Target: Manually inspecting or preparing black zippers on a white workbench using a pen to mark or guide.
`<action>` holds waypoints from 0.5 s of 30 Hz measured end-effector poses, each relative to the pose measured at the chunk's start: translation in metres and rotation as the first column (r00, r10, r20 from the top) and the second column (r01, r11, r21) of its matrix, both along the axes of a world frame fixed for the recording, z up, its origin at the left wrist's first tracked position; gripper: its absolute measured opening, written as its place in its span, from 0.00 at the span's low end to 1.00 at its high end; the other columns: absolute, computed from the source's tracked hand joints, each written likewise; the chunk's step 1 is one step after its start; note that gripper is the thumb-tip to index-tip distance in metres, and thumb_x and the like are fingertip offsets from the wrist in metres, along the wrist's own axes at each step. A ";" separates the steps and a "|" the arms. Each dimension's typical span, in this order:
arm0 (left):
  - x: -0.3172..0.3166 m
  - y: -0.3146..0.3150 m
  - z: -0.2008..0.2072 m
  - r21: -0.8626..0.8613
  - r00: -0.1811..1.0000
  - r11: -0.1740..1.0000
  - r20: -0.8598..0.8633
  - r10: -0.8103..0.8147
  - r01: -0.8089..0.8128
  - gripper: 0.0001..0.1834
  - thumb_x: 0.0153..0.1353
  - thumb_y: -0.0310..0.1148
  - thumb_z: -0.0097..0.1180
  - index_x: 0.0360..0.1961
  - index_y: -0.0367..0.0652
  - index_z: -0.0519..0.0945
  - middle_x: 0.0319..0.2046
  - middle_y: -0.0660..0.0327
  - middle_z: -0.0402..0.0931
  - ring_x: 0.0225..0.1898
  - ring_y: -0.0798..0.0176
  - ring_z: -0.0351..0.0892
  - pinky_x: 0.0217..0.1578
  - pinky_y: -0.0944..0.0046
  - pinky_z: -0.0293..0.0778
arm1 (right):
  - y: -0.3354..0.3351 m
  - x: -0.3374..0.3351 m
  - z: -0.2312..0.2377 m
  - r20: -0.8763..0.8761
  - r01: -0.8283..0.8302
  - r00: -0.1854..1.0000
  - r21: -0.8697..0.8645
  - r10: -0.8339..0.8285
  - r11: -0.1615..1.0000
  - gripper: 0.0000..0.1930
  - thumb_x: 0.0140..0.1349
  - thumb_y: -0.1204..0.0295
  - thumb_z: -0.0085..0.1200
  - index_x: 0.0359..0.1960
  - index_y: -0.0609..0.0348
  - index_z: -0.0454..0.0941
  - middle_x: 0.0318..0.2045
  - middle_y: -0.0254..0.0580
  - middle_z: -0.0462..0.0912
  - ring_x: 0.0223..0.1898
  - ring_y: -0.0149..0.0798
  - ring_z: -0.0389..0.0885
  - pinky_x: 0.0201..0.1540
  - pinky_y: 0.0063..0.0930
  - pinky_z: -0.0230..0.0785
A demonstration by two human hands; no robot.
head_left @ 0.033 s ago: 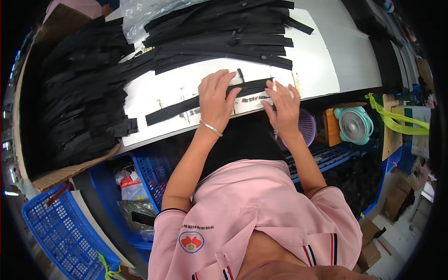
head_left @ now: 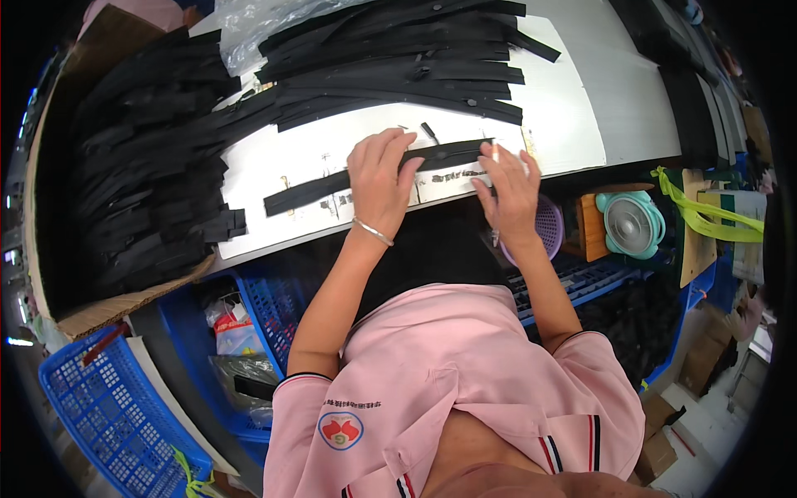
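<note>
A long black zipper strip (head_left: pixel 309 194) lies across the white, marked work surface in front of me. My left hand (head_left: pixel 380 176) bends over its middle, fingers at the far edge and thumb on the near side, holding it there. At its right end, the fingertips of my right hand (head_left: pixel 510 192) touch the strip. A slim pen-like stick (head_left: pixel 496 153) is tucked among those fingers; its white end shows above them, and the rest is mostly hidden. Just beyond the strip lies a small black piece (head_left: pixel 428 131).
Many black strips (head_left: pixel 390 75) lie piled at the far side, and more fill a cardboard box (head_left: pixel 133 309) at the left. Below the table edge are a blue basket (head_left: pixel 108 407), a purple basket (head_left: pixel 548 228) and a turquoise fan (head_left: pixel 633 224). Clear plastic (head_left: pixel 249 37) lies at the back.
The strip has shifted slightly right and lies a little flatter across the surface. My right hand has moved slightly right, my left hand slightly left.
</note>
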State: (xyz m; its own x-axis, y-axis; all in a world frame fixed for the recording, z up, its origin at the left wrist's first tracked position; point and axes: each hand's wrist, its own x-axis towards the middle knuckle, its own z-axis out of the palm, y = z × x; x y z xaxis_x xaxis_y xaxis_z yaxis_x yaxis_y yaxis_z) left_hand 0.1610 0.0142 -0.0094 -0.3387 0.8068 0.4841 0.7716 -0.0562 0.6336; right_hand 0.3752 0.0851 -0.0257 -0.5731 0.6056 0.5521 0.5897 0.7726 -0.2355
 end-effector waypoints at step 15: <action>-0.035 -0.106 -0.013 -0.292 0.928 0.907 -0.308 0.212 -0.304 0.30 0.66 0.42 0.63 0.67 0.46 0.75 0.70 0.60 0.69 0.75 0.51 0.59 0.71 0.28 0.31 | 0.024 0.031 -0.014 -0.002 0.069 0.998 0.141 -0.069 0.988 0.14 0.64 0.76 0.64 0.51 0.55 0.81 0.53 0.37 0.87 0.59 0.40 0.82 0.68 0.43 0.64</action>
State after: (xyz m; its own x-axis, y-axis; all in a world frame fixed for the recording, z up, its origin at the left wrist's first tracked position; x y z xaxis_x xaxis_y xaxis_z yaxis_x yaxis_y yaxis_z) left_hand 0.1260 -0.0923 -0.0225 -0.4543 0.8362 0.3071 0.8705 0.3434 0.3527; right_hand 0.4057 0.1094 -0.0396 -0.5345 0.5601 0.6330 0.6435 0.7552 -0.1249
